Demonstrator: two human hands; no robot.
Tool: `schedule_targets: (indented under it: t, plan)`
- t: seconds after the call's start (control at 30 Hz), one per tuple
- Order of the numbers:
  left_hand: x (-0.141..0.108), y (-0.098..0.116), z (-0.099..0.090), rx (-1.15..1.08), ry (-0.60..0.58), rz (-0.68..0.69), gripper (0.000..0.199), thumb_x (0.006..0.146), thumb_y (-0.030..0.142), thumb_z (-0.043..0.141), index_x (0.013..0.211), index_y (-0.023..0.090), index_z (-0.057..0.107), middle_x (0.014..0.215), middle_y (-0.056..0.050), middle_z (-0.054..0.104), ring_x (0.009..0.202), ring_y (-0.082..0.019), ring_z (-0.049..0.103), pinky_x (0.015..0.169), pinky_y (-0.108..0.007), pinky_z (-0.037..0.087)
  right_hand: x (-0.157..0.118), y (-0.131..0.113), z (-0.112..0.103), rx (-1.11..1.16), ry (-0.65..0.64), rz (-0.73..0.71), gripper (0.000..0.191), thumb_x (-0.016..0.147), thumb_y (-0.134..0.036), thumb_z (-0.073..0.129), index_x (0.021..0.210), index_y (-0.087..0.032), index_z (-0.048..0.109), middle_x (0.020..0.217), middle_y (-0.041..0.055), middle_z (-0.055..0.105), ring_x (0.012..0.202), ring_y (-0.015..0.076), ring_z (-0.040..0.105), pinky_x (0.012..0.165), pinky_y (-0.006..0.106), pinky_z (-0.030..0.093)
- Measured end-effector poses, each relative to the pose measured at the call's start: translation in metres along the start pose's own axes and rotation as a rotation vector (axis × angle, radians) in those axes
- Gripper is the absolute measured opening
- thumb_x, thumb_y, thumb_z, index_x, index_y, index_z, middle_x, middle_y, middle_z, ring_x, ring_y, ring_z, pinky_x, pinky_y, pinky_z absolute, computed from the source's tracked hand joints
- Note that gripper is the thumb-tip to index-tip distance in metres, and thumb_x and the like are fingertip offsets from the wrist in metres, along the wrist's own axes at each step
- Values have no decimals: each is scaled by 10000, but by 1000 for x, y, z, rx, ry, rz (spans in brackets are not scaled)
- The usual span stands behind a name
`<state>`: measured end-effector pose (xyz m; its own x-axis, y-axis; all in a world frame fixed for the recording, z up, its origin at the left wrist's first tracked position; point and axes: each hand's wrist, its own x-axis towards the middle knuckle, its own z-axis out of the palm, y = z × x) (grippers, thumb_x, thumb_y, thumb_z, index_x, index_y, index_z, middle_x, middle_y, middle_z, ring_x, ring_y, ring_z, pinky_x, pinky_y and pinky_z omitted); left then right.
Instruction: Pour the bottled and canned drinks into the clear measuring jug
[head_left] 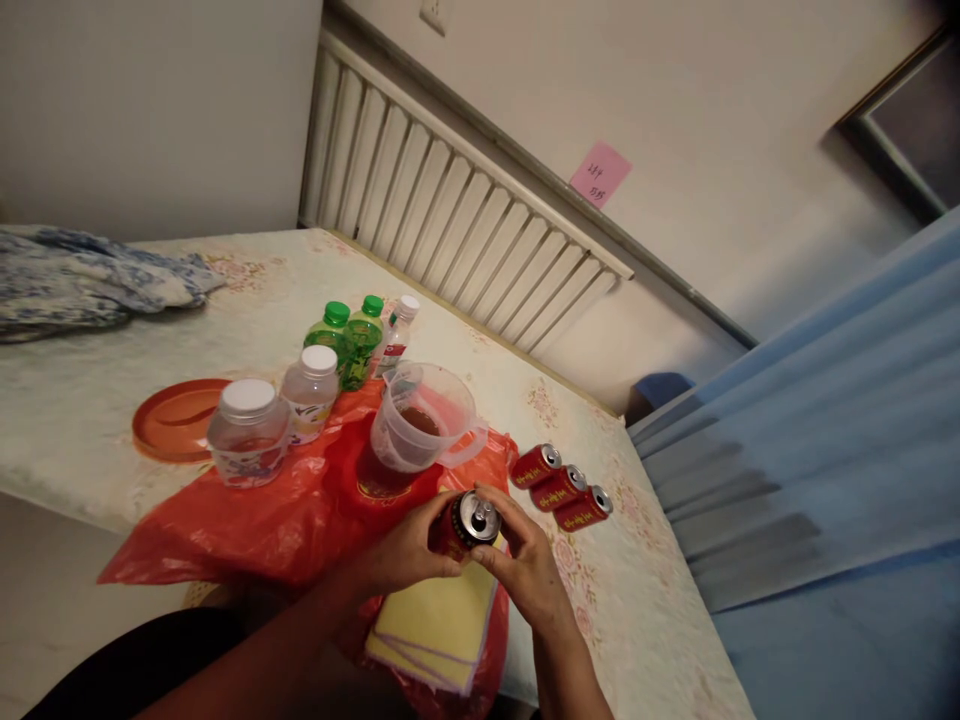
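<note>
Between my two hands is a red drink can (454, 530) with its top opened, held above a folded yellow cloth (431, 625). My left hand (409, 545) wraps the can's left side, and my right hand (529, 560) closes round its right side. Just beyond the can, a clear plastic measuring jug (405, 435) with brown liquid in it stands on a red plastic bag (240, 530). Three more red cans (561, 490) stand in a row to the right of the jug, their tops opened too.
Left of the jug are two clear jars (251, 440) with white lids, an orange lid (172, 425), two green bottles (361, 345) and a white-capped bottle (396, 335). A patterned cloth (97, 280) lies at the far left. Behind the table (285, 270) is a radiator (450, 210); blue curtains (810, 440) hang right.
</note>
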<state>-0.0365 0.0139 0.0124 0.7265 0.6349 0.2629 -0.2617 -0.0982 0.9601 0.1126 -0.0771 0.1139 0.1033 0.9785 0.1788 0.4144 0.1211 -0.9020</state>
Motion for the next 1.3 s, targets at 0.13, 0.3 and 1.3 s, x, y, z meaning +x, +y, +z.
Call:
schedule_targets:
  t: [0.13, 0.3, 1.3]
  plan:
    - [-1, 1, -2, -139, -4, -16, 836, 628, 166, 707, 1408, 212, 412, 1409, -93, 539, 1301, -297, 494, 1109, -470, 385, 12, 6, -11, 136, -16, 39, 673, 696, -551, 804, 1280, -268, 625, 1339, 102, 622, 1242, 318, 579, 1072, 501, 447]
    - [-3, 6, -6, -93, 9, -61, 828, 626, 178, 701, 1405, 228, 425, 1396, -81, 552, 1300, -301, 495, 1109, -467, 385, 53, 25, -16, 249, 218, 29, 494, 814, -508, 701, 1206, -214, 632, 1242, 134, 669, 1109, 296, 666, 999, 521, 500]
    - [-14, 41, -37, -75, -62, -137, 887, 559, 114, 761, 1388, 220, 464, 1381, -70, 586, 1294, -318, 508, 1103, -445, 385, 146, -59, -9, 384, 268, -53, 324, 776, -382, 601, 592, -234, 380, 472, -112, 245, 433, 83, 236, 496, 234, 379]
